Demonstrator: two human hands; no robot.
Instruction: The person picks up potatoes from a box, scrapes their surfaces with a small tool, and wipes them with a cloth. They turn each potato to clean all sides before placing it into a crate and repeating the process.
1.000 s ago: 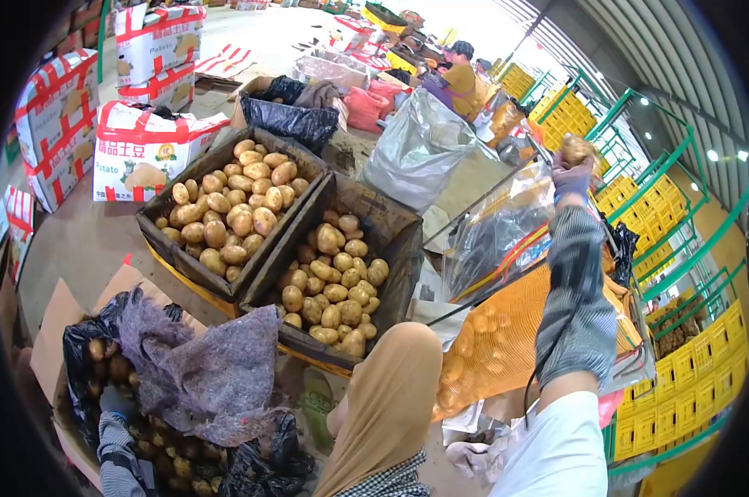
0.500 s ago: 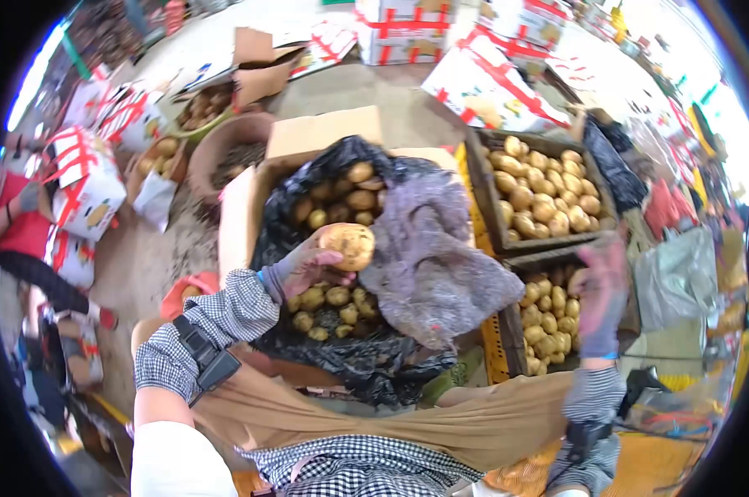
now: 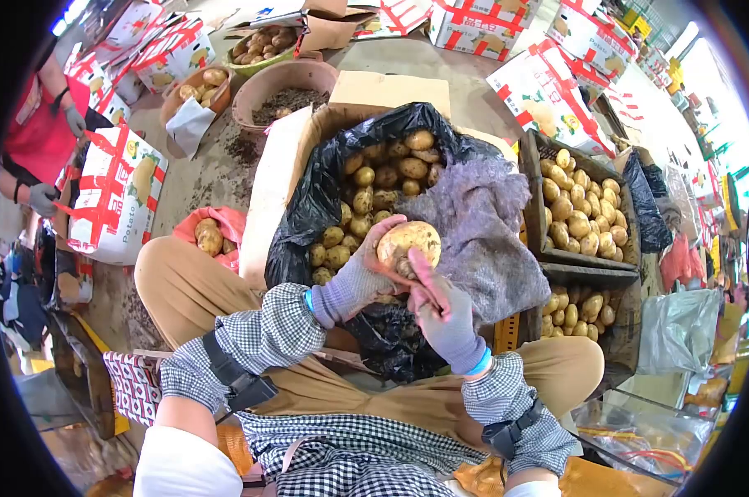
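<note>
My left hand [image 3: 356, 280], in a grey glove with bare fingertips, holds a large yellow potato [image 3: 422, 235] above an open carton. My right hand [image 3: 449, 321], gloved alike, has its index finger against the potato's lower side, where a dark patch shows. Its other fingers are curled in, and whether they hold anything is hidden. Beneath both hands, a black plastic bag [image 3: 296, 228] lines the carton [image 3: 267, 199]. Many potatoes [image 3: 384, 176] lie inside the bag. A fuzzy grey-purple cloth [image 3: 495, 248] is draped over the bag's right side.
Right of the carton stand two wooden crates of potatoes, an upper one [image 3: 590, 260] and a lower one [image 3: 628, 319]. A brown tub [image 3: 254, 98] with soil and a red bag [image 3: 240, 228] of potatoes lie left. At far left, a co-worker's gloved hands touch a printed box [image 3: 118, 199].
My right hand has come in from over the lower crate to touch the potato. My left hand has shifted right with the potato, and the whole view has turned.
</note>
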